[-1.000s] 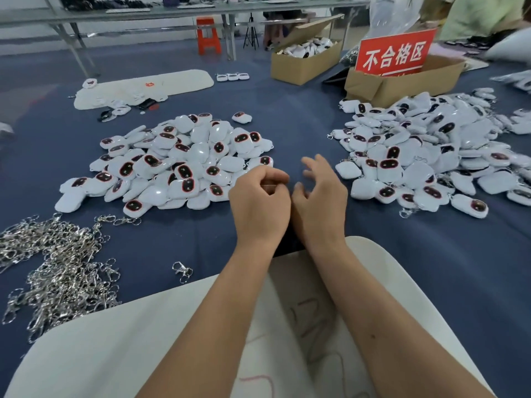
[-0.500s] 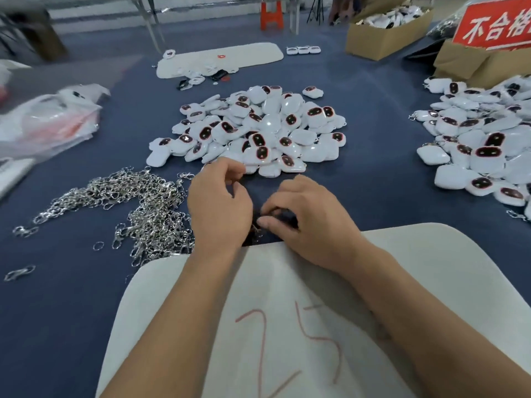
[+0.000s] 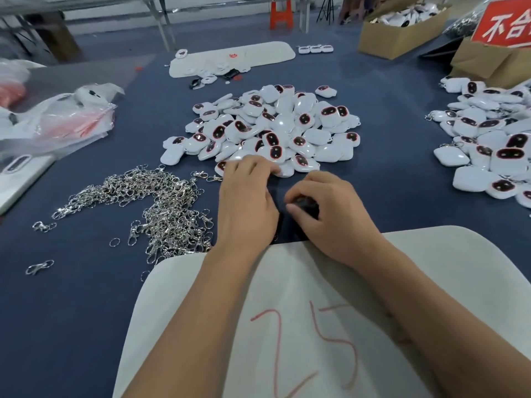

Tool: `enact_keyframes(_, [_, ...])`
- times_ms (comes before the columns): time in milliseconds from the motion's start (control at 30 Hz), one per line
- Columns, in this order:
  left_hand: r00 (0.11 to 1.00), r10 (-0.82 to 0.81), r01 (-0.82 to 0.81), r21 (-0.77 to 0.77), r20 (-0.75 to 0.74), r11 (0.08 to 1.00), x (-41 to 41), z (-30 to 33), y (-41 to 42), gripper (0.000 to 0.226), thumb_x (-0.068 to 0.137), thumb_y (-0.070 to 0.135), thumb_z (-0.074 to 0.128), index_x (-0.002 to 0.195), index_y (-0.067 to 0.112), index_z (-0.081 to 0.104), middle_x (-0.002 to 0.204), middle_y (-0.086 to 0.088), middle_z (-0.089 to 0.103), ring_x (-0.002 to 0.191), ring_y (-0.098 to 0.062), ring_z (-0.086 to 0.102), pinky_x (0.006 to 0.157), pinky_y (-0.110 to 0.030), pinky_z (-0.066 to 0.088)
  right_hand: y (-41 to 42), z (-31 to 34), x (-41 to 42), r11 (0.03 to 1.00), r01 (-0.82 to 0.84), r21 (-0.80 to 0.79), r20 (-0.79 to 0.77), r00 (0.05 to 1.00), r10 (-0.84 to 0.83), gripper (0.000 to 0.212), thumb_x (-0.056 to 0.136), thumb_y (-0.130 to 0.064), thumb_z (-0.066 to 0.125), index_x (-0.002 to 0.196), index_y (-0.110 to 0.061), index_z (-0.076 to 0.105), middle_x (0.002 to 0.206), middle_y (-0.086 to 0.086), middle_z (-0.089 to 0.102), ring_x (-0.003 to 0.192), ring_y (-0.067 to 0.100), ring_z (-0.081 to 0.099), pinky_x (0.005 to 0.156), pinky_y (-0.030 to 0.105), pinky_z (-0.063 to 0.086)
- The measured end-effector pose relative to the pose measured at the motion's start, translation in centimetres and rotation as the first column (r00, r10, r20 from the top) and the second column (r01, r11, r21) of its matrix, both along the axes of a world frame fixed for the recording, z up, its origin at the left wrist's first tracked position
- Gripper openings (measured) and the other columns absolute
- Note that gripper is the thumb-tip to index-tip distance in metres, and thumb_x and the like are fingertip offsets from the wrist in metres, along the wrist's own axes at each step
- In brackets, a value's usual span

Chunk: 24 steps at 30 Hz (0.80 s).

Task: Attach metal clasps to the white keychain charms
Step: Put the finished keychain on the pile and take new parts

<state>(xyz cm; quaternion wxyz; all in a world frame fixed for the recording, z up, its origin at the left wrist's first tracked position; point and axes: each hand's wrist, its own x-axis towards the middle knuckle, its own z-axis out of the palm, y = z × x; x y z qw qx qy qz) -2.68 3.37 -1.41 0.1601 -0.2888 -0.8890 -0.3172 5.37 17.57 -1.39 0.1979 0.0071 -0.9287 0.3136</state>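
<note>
A heap of white keychain charms with dark red-rimmed faces lies in the middle of the blue table. My left hand reaches to its near edge, fingers stretched onto a charm. A tangle of metal clasps lies left of that hand. My right hand hovers just right of the left one, fingers curled in toward the thumb. Shadow hides whatever may be inside it. A second heap of charms, some with clasps on them, lies at the right.
A white board marked 25 in red lies under my forearms. Plastic bags sit at the left, cardboard boxes and a red sign at the back right. A white tray is beyond the heap. Stray clasps lie near the left.
The view swung left and down from the right heap. My left hand moved forward from beside the clasps onto the near edge of the middle charm heap. The right hand stayed curled.
</note>
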Motion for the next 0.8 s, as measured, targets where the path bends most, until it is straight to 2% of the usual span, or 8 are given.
enact_keyframes(100, [0.993, -0.066, 0.068, -0.015, 0.100, 0.998, 0.5, 0.0, 0.1, 0.040, 0.083, -0.006, 0.046, 0.102, 0.018, 0.071, 0.105, 0.001, 0.062, 0.105, -0.021, 0.050, 0.088, -0.037, 0.045, 0.4, -0.2, 0.0, 0.995, 0.104, 0.010, -0.028, 0.994, -0.103, 0.011, 0.093, -0.008, 0.070, 0.099, -0.014, 0.077, 0.093, 0.000, 0.064, 0.097, 0.023, 0.055, 0.082, 0.027, 0.041])
enact_keyframes(300, [0.966, -0.088, 0.055, 0.138, 0.243, 0.989, 0.1, -0.1, -0.4, 0.035, 0.081, -0.008, 0.052, 0.091, 0.016, 0.074, 0.093, 0.004, 0.069, 0.092, -0.016, 0.061, 0.088, -0.039, 0.050, 0.3, -0.2, 0.1, 0.998, 0.026, 0.054, -0.018, 1.000, -0.025, 0.014, 0.095, -0.012, 0.070, 0.105, -0.018, 0.077, 0.098, -0.004, 0.066, 0.098, 0.021, 0.048, 0.084, 0.025, 0.040])
enact_keyframes(400, [0.970, -0.069, 0.037, 0.137, 0.233, 0.990, 0.2, -0.5, -0.4, 0.027, 0.085, 0.001, 0.061, 0.103, 0.018, 0.072, 0.108, 0.002, 0.061, 0.109, -0.020, 0.055, 0.098, -0.039, 0.047, 0.5, -0.3, 0.0, 0.996, 0.076, 0.036, -0.029, 0.997, -0.075, 0.016, 0.096, -0.010, 0.069, 0.107, -0.017, 0.076, 0.101, -0.004, 0.066, 0.101, 0.020, 0.047, 0.086, 0.022, 0.036])
enact_keyframes(533, [0.996, -0.082, 0.083, -0.010, 0.025, 0.997, 0.3, -0.6, -0.3, 0.036, 0.091, 0.015, 0.057, 0.126, 0.022, 0.065, 0.146, -0.002, 0.045, 0.139, -0.024, 0.031, 0.118, -0.034, 0.027, 0.5, -0.3, -0.2, 0.995, 0.090, 0.049, 0.001, 0.996, -0.090, 0.017, 0.097, -0.012, 0.067, 0.111, -0.017, 0.075, 0.104, -0.003, 0.064, 0.102, 0.021, 0.047, 0.087, 0.024, 0.036])
enact_keyframes(600, [0.989, -0.136, 0.144, -0.160, 0.061, 0.976, 0.4, -0.6, 0.1, 0.047, 0.101, 0.022, 0.047, 0.148, 0.027, 0.048, 0.168, 0.000, 0.022, 0.155, -0.027, 0.007, 0.126, -0.039, 0.013, 0.3, -0.3, -0.1, 0.996, 0.084, 0.043, 0.005, 0.996, -0.084, 0.018, 0.097, -0.010, 0.065, 0.111, -0.017, 0.075, 0.104, -0.002, 0.064, 0.102, 0.022, 0.047, 0.089, 0.028, 0.040])
enact_keyframes(667, [0.985, -0.125, 0.155, -0.289, 0.121, 0.945, 0.4, -0.8, 0.5, 0.054, 0.106, 0.031, 0.039, 0.159, 0.032, 0.028, 0.171, 0.007, 0.000, 0.157, -0.021, -0.013, 0.127, -0.044, 0.003, 0.2, -0.3, -0.1, 0.996, 0.088, 0.028, 0.006, 0.996, -0.088, 0.020, 0.098, -0.008, 0.063, 0.111, -0.015, 0.075, 0.104, -0.001, 0.065, 0.101, 0.023, 0.048, 0.090, 0.031, 0.042])
enact_keyframes(733, [0.976, -0.147, 0.189, -0.290, 0.159, 0.938, 0.3, -0.9, 0.6, 0.055, 0.106, 0.028, 0.039, 0.159, 0.030, 0.026, 0.171, 0.009, -0.002, 0.157, -0.019, -0.013, 0.128, -0.044, 0.001, 0.2, -0.2, -0.1, 0.996, 0.094, 0.014, 0.011, 0.996, -0.094, 0.021, 0.097, -0.006, 0.062, 0.112, -0.014, 0.074, 0.106, 0.000, 0.066, 0.103, 0.024, 0.050, 0.091, 0.032, 0.043])
enact_keyframes(800, [0.950, -0.219, 0.253, -0.139, 0.223, 0.957, 0.2, -0.6, 0.5, 0.053, 0.101, 0.014, 0.046, 0.152, 0.026, 0.041, 0.171, 0.007, 0.011, 0.158, -0.018, 0.000, 0.128, -0.038, 0.008, 0.2, -0.1, -0.2, 0.996, 0.093, 0.009, 0.018, 0.995, -0.094, 0.021, 0.097, -0.006, 0.061, 0.113, -0.014, 0.073, 0.107, 0.000, 0.065, 0.103, 0.023, 0.051, 0.090, 0.031, 0.042])
